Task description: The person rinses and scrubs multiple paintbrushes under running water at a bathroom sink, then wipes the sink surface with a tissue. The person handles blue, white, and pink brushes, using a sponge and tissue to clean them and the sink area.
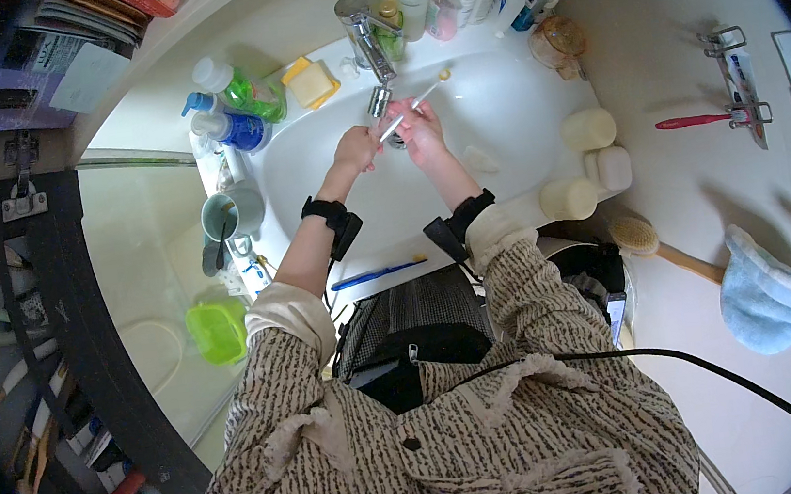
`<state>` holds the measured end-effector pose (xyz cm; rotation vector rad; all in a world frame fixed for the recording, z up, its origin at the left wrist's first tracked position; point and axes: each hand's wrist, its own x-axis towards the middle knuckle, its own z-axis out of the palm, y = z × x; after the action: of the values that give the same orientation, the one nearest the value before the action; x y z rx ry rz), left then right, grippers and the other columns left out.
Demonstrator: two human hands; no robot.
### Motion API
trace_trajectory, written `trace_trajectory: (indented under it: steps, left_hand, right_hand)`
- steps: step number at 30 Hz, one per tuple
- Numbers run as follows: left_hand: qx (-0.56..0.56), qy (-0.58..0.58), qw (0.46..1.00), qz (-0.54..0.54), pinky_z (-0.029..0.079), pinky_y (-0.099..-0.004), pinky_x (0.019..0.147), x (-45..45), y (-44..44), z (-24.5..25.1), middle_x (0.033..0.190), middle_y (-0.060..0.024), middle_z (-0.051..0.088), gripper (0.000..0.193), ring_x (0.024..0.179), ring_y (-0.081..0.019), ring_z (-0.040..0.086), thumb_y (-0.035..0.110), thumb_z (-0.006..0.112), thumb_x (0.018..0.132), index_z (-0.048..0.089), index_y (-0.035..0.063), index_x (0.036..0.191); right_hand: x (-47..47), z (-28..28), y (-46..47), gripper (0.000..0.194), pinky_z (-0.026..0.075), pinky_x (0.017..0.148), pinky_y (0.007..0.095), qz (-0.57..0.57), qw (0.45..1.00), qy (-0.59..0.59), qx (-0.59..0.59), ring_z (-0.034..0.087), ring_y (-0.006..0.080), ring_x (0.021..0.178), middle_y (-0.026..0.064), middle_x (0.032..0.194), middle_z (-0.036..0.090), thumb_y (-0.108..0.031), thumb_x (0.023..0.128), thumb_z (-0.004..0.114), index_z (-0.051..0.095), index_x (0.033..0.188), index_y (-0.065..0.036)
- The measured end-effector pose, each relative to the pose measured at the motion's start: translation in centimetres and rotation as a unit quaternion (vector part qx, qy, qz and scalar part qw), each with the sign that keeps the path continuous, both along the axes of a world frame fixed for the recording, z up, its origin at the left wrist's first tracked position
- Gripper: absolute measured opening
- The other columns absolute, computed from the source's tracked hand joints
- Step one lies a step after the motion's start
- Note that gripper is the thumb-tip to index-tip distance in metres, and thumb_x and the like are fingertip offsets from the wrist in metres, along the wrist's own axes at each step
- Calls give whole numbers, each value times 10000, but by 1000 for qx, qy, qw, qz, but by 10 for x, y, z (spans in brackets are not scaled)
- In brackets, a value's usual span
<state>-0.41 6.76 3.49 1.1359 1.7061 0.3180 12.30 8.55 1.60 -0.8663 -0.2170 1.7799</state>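
Observation:
A slim white toothbrush (428,92) slants over the white washbasin (519,108), just below the chrome faucet (372,45). Its small yellowish head points up and to the right. My right hand (422,130) grips the handle at about its middle, fingers curled round it. At the handle's lower end my left hand (355,150) is closed, its fingertips meeting the white plastic. The fingers partly hide the handle. Beneath both hands lies the metal drain (396,142). On the basin's front rim rests a blue toothbrush (378,274) with yellowish bristles.
Along the back rim stand pump bottles (414,3), a soap bar (310,85) and a green bottle (254,96). A mug (220,216) sits on the left ledge. Cream containers (569,199) and an amber glass cup (557,38) line the right. A black cable (701,358) runs from my jacket.

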Motion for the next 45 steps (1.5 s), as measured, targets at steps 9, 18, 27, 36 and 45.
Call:
trace_trajectory:
  steps: [9, 18, 27, 36, 45]
  left_hand:
    - [-69, -228, 961, 142, 487, -276, 651, -24, -18, -14, 873, -110, 565, 511, 733, -176, 573, 458, 386, 839, 510, -17, 979]
    - [-100, -331, 934, 88, 485, -212, 616, -41, -32, 36, 795, -47, 580, 363, 647, -89, 553, 342, 481, 832, 542, 7, 955]
    - [-126, -183, 970, 102, 498, -225, 545, -38, -42, 56, 719, -54, 585, 336, 591, -123, 577, 331, 477, 831, 595, 16, 835]
    - [-110, -164, 975, 106, 503, -245, 555, -28, -44, 66, 701, -89, 587, 354, 598, -165, 594, 332, 502, 815, 587, -12, 820]
    - [-112, -157, 978, 84, 502, -248, 551, -27, -50, 71, 676, -88, 589, 346, 587, -172, 597, 323, 516, 807, 584, -16, 807]
  right_hand:
    - [-32, -1, -25, 261, 468, 746, 312, 42, 997, -63, -22, 526, 188, 881, 101, 969, 476, -49, 816, 485, 376, 1052, -27]
    - [-34, 12, -6, 213, 476, 709, 335, 159, 986, -49, -22, 567, 251, 802, 180, 924, 546, -129, 864, 369, 353, 1019, 16]
    - [-47, -9, -11, 274, 458, 681, 333, 102, 986, -102, -80, 567, 251, 768, 167, 850, 576, -189, 878, 307, 454, 950, 30]
    - [-24, -26, -2, 187, 456, 716, 297, 251, 965, 46, -54, 568, 200, 793, 120, 836, 583, -148, 816, 474, 525, 882, 20]
    - [-17, -34, 5, 171, 454, 596, 254, 266, 954, 12, -141, 558, 163, 703, 89, 835, 571, -97, 818, 483, 512, 929, 29]
